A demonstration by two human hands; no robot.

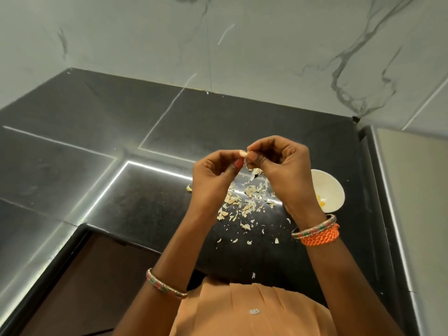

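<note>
Both hands are raised above a black stone counter (135, 204). My left hand (213, 175) pinches a small pale garlic clove (243, 154) between thumb and fingertips. My right hand (281, 166) meets it there, its thumb and forefinger pinching the clove's papery skin. Below the hands a pile of garlic peels (249, 200) lies scattered on the counter. A small white bowl (327, 190) sits to the right, partly hidden by my right wrist, with a few yellowish pieces inside.
One loose clove or peel (189, 188) lies left of the pile. A marble-patterned wall (242, 44) rises behind the counter. A steel surface (412, 190) runs along the right side. The counter's front edge steps down at lower left.
</note>
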